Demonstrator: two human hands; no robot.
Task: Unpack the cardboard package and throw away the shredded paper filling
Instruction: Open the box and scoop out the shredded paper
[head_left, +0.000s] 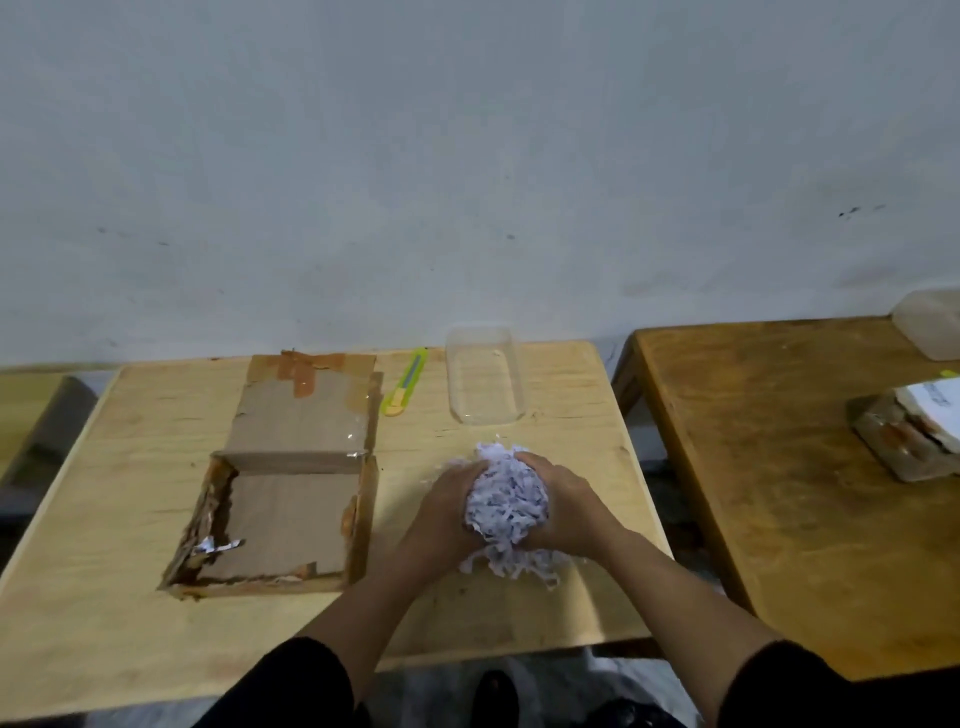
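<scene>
A wad of white shredded paper (506, 501) is pressed between my two hands on the light wooden table (104, 597). My left hand (441, 512) cups its left side and my right hand (563, 506) cups its right side. Loose strands trail onto the table below the wad. To the left lies the cardboard package (283, 519), open, with its taped lid folded back toward the wall. Only a few paper scraps (218, 546) lie inside it, at its near left.
A yellow-green box cutter (405, 382) lies behind the box, next to a clear plastic container (485, 382). A darker wooden table (779, 467) stands to the right, with a taped parcel (906, 434) and a translucent tub (930, 327) on it. A wall runs behind.
</scene>
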